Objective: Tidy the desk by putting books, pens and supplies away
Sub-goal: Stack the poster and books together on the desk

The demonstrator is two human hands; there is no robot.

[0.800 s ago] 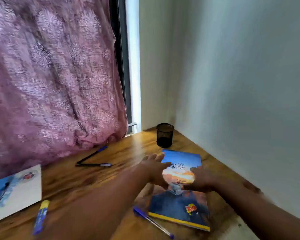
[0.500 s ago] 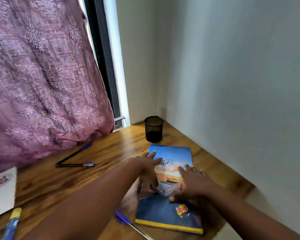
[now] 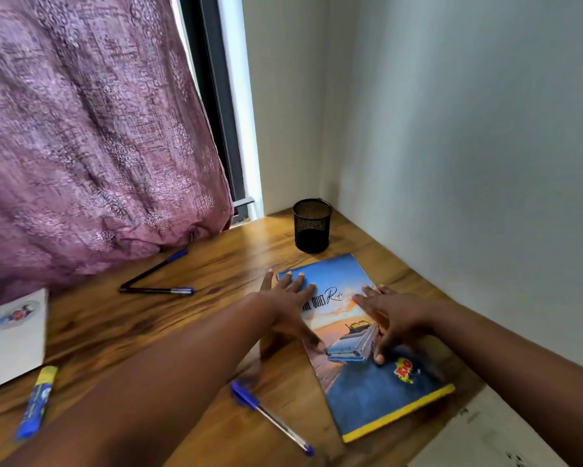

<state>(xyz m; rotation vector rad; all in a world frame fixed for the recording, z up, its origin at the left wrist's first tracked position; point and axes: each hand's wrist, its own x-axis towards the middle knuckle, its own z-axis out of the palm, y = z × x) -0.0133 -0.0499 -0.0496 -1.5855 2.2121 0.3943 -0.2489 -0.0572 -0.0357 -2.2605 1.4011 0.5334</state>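
Note:
A blue notebook (image 3: 367,389) with a car and sunset on its cover lies flat on the wooden desk (image 3: 189,325) near the right wall. My left hand (image 3: 290,308) rests flat on its left edge, fingers spread. My right hand (image 3: 391,318) lies flat on the cover's right side, fingers apart. Neither hand grips it. A black mesh pen cup (image 3: 312,225) stands in the far corner. A blue-capped pen (image 3: 269,416) lies just left of the notebook. Two more pens (image 3: 155,281) form a V further left.
A purple patterned curtain (image 3: 81,146) hangs down onto the desk's back left. A second notebook with a white cover (image 3: 10,342) sits at the left edge, with a blue and yellow glue stick (image 3: 35,402) in front of it. White walls close the desk's right and rear.
Both hands slid on the cover and spread flat. The notebook has turned a little, its near end swinging to the right. The camera swung left.

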